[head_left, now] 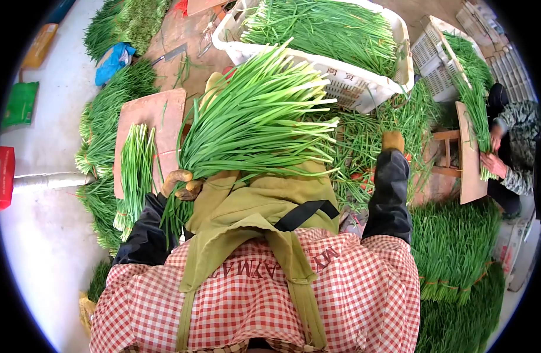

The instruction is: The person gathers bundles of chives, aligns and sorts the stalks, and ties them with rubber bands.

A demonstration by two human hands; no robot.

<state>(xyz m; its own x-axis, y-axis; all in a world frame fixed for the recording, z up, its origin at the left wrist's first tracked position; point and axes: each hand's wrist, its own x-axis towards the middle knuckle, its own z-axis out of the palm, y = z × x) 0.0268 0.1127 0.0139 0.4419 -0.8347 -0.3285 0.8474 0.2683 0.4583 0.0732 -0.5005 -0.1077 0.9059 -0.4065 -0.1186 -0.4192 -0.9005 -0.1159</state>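
A large bunch of garlic chives (253,117) lies across my lap on the olive apron (294,191), its pale cut ends pointing right. My left hand (181,183), in a brown-stained glove, is closed around the leafy end of this bunch. Off to the right, my gloved right hand (393,141) is stretched out above loose chives (361,138) scattered on the floor. Its fingers are foreshortened, so their pose is unclear. Beside my left hand, a smaller bundle of chives (136,162) rests on a reddish board (164,112).
Ahead stands a white plastic crate (364,91) filled with chives; another crate (432,62) is right of it. A co-worker's hands (495,154) hold chives at a board (470,165). Tied chive bundles (453,253) stand lower right; more chives (114,100) line the left wall. A knife (175,53) lies ahead.
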